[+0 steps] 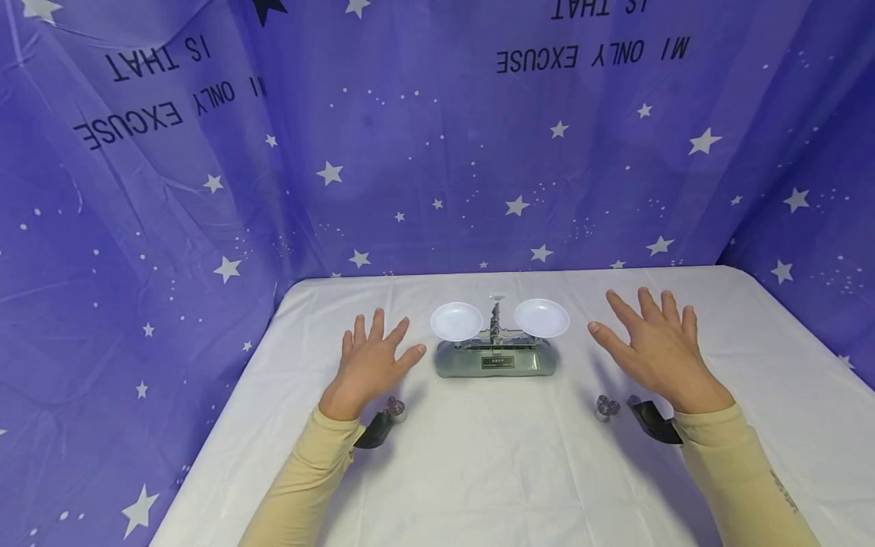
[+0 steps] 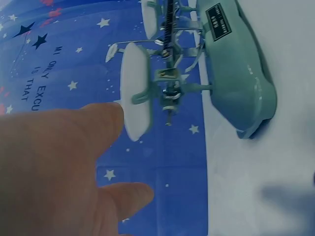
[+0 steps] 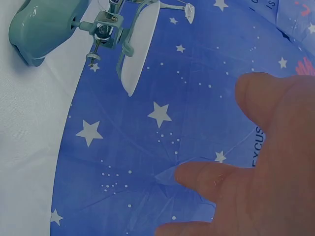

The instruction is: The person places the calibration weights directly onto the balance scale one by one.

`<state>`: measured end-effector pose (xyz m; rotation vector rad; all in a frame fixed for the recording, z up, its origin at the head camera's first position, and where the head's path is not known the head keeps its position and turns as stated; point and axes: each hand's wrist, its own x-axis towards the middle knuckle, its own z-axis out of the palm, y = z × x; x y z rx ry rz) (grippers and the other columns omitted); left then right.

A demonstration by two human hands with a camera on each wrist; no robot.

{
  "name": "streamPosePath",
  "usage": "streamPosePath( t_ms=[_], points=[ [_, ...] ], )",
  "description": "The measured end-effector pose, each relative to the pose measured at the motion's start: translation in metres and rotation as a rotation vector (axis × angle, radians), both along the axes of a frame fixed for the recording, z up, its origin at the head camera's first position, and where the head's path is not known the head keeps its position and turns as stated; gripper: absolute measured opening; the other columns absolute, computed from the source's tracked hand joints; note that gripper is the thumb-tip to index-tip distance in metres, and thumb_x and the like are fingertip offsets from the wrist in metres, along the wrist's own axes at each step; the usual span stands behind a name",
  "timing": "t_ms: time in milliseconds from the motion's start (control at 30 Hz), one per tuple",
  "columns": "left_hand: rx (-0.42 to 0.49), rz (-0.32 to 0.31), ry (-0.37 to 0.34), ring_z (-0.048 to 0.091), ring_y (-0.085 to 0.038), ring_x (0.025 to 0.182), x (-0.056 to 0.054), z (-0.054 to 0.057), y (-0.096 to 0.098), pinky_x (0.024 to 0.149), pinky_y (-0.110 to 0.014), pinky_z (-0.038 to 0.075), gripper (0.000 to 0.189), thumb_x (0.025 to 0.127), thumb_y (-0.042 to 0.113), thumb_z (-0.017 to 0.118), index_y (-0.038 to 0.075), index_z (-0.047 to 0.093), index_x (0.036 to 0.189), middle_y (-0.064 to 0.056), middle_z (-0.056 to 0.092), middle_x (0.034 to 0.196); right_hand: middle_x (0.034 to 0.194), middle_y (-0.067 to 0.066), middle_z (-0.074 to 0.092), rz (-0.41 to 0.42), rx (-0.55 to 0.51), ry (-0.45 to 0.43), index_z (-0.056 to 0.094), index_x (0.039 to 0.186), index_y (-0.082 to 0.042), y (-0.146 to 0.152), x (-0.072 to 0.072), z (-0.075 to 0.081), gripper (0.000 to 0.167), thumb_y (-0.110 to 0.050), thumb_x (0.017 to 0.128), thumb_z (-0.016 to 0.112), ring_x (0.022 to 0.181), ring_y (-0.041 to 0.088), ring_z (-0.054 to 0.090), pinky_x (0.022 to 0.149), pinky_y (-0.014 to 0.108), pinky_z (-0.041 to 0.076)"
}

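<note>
A green balance scale (image 1: pixel 495 361) with two white pans stands toward the back of the white table. My left hand (image 1: pixel 369 368) is spread with its fingers apart, to the left of the scale and holding nothing. In the left wrist view its thumb (image 2: pixel 106 125) overlaps the edge of the near white pan (image 2: pixel 135 91). Off to the right, my right hand (image 1: pixel 659 349) is also spread and holds nothing. The right wrist view has the other white pan (image 3: pixel 141 49) well apart from the fingers (image 3: pixel 211 179).
Small shiny, clear-looking pieces (image 1: pixel 606 408) lie on the white tablecloth (image 1: pixel 506 463) left of the right wrist. A similar small cluster (image 1: pixel 396 410) shows beside the left wrist. Black devices (image 1: pixel 656 422) are worn under both wrists. Purple star-printed curtains (image 1: pixel 437 152) enclose the table.
</note>
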<state>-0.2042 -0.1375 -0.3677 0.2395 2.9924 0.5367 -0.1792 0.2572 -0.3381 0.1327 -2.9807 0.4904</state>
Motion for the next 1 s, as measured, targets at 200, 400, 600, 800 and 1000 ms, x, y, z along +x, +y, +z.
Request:
streamPosePath(
  t_ms=[200,400,600,800,1000],
  points=[
    [-0.004,-0.017,-0.006,-0.001,-0.054,0.155,-0.002,-0.008,0.005,0.124,-0.071,0.004,0.069,0.101,0.057,0.043,0.019,0.037,0.159,-0.027,0.008,0.169,0.158,0.045,0.017,0.003,-0.004,0.003,0.033,0.158,-0.008,-0.001,0.001,0.001,0.081,-0.065,0.101,0.036,0.144,0.071,0.004,0.112,0.083,-0.005],
    [-0.005,-0.034,-0.015,0.001,-0.054,0.155,-0.004,-0.015,0.010,0.124,-0.070,0.006,0.068,0.101,0.057,0.044,0.020,0.038,0.158,-0.027,0.011,0.169,0.157,0.045,0.020,0.012,-0.003,0.009,0.035,0.157,-0.007,-0.002,0.001,0.001,0.080,-0.064,0.101,0.037,0.143,0.072,0.007,0.112,0.083,-0.003],
    [0.002,-0.086,-0.008,0.007,-0.056,0.154,-0.006,-0.023,0.014,0.124,-0.071,0.009,0.067,0.100,0.056,0.046,0.019,0.043,0.156,-0.028,0.014,0.168,0.156,0.045,0.022,0.013,0.007,0.005,0.036,0.157,-0.007,-0.002,0.000,-0.001,0.079,-0.063,0.101,0.037,0.143,0.072,0.009,0.112,0.084,-0.002],
    [0.039,-0.179,0.032,0.014,-0.058,0.152,-0.008,-0.031,0.018,0.121,-0.074,0.015,0.058,0.099,0.050,0.052,0.020,0.054,0.149,-0.030,0.022,0.166,0.155,0.045,0.023,0.020,0.015,-0.001,0.037,0.156,-0.007,-0.003,0.000,-0.002,0.078,-0.063,0.101,0.037,0.142,0.072,0.011,0.111,0.084,-0.001],
    [0.095,-0.244,0.063,0.020,-0.060,0.150,-0.011,-0.038,0.020,0.118,-0.076,0.018,0.050,0.098,0.045,0.057,0.019,0.063,0.140,-0.030,0.027,0.164,0.156,0.045,0.023,0.024,0.014,-0.012,0.037,0.156,-0.007,-0.004,0.000,-0.002,0.079,-0.063,0.102,0.036,0.143,0.071,0.011,0.112,0.084,-0.001]
  ],
)
